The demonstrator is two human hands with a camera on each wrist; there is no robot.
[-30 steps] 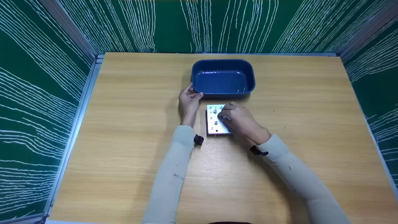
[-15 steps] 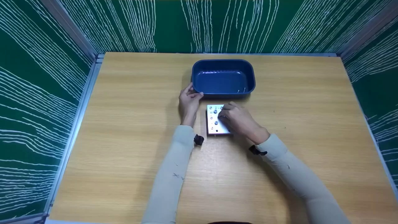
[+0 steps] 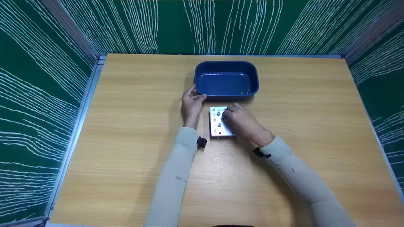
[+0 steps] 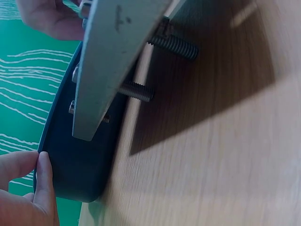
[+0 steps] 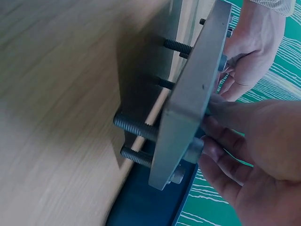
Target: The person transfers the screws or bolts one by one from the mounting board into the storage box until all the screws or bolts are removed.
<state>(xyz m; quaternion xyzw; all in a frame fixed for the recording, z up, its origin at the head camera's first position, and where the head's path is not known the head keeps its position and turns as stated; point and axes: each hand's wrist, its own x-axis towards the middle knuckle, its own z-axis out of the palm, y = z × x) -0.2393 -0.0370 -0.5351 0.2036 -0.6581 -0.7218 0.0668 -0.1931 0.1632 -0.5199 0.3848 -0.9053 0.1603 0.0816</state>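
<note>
My left hand (image 3: 191, 105) pinches the near left corner of a blue plastic basin (image 3: 227, 95) between thumb and fingers, as the left wrist view also shows. Just in front of the basin is a square metal plate (image 3: 224, 130) with bolts and holes. Over the plate's right half, my right hand (image 3: 245, 122) has its fingers curled and brought together at a bolt; the fingers partly hide it. In the right wrist view, those fingers touch the plate's upper face beside a bolt head (image 5: 194, 149). Threaded bolt shanks (image 5: 134, 126) stick out below the plate.
Two small screws (image 3: 247, 91) lie in the basin's near right corner. The wooden table (image 3: 126, 142) is bordered by metal rails and green panels (image 3: 170, 28) with white lines. A few dark specks dot the table to the right.
My right fingers shift very slightly at the bolt on the plate. The left hand, basin and plate stay in place.
</note>
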